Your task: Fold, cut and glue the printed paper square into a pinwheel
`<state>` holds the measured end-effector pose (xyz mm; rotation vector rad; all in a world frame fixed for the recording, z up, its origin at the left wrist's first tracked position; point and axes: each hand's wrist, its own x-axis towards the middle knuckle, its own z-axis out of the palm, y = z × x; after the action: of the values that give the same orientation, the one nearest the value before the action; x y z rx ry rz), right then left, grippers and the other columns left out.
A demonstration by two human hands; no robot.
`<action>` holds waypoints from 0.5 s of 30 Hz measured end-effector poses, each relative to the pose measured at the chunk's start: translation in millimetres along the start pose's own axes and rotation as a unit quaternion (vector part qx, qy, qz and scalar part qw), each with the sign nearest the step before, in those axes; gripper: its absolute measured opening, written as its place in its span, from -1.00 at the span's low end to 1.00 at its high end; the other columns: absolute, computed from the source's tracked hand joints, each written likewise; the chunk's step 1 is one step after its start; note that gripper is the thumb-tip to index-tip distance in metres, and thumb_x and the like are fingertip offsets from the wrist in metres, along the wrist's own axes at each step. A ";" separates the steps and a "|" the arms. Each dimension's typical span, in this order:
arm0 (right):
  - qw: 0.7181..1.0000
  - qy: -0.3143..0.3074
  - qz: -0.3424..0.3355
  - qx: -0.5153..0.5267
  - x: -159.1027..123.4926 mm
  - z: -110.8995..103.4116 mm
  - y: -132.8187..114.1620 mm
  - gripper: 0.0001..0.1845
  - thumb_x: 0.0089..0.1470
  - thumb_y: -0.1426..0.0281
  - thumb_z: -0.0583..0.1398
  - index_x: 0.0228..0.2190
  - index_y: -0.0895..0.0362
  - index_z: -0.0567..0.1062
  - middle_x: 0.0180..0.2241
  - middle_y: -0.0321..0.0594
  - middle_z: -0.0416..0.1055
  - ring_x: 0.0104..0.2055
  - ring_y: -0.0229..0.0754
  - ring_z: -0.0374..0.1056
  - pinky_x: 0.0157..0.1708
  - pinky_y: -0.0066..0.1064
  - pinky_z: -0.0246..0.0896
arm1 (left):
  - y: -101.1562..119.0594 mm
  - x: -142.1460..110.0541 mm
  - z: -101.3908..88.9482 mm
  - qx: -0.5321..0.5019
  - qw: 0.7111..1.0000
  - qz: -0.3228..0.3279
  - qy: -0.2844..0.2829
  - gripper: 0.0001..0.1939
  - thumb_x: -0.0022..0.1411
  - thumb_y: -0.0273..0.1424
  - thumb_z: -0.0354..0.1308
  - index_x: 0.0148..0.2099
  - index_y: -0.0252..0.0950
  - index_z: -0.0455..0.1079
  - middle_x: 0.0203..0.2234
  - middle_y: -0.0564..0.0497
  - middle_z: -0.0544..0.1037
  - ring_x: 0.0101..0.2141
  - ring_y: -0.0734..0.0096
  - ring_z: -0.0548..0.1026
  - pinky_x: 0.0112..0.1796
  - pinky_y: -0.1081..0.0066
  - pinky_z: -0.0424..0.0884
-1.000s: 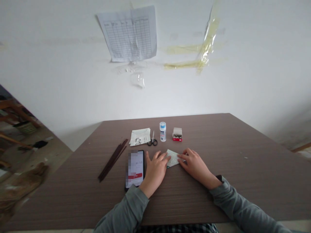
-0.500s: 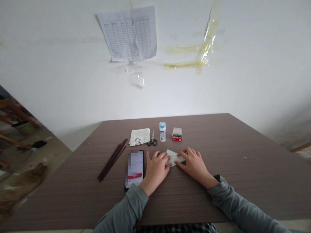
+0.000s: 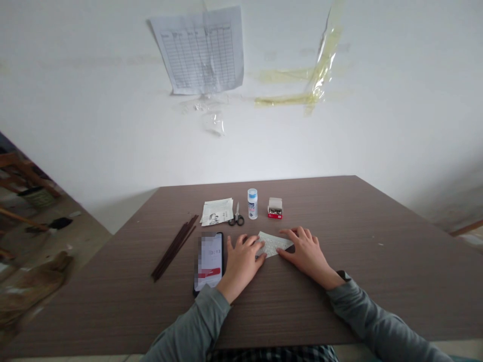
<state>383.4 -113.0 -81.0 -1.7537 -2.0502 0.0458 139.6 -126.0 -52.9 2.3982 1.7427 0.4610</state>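
A small piece of printed paper [image 3: 270, 245] lies on the table between my hands, narrowing to a point on its right side. My left hand [image 3: 243, 261] keeps hold of its left end, thumb and index finger on the edge and the other fingers spread above. My right hand [image 3: 307, 254] is open, its thumb tip at the paper's lower edge and its index finger beyond the upper edge. The paper's right tip reaches into the gap between that thumb and index finger. My left fingers hide the paper's left end.
Left of my left hand lies a phone [image 3: 209, 264], then a bundle of thin dark brown strips [image 3: 174, 247]. Behind are printed sheets [image 3: 218, 211], scissors [image 3: 236, 217], a white bottle with a blue cap [image 3: 252, 204] and an open red box of small metallic pieces [image 3: 275, 208]. A wall [image 3: 302, 146] borders the table.
My right hand has slid a little to the right and its fingers have spread, uncovering more of the paper's right end. My left hand stays in place.
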 end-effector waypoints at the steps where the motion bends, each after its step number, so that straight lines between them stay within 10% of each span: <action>1: 1.000 0.002 0.003 0.000 0.4 0.9 2.1 -0.45 0.38 0.24 0.59 0.34 -0.11 0.85 0.24 0.09 0.76 0.36 0.48 0.67 0.30 0.26 0.68 | -0.9 0.2 0.6 -0.003 1.000 0.001 -0.002 -0.62 0.63 -0.44 0.53 0.35 0.02 0.90 0.44 -0.16 0.85 0.48 -0.35 0.67 0.63 -0.76 0.35; 15: 0.999 -0.026 0.033 0.026 -0.3 3.6 23.7 -0.48 0.47 0.12 0.48 0.36 -0.13 0.82 0.33 0.03 0.72 0.48 0.42 0.56 0.42 0.27 0.56 | -4.2 -0.6 3.1 -0.011 1.000 -0.003 -0.019 -0.60 0.70 -0.40 0.45 0.41 0.08 0.88 0.49 -0.13 0.81 0.53 -0.35 0.61 0.65 -0.85 0.24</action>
<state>404.2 -107.8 -91.5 -1.8048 -2.0093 0.1651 136.7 -125.0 -57.2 2.3715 1.7192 0.4286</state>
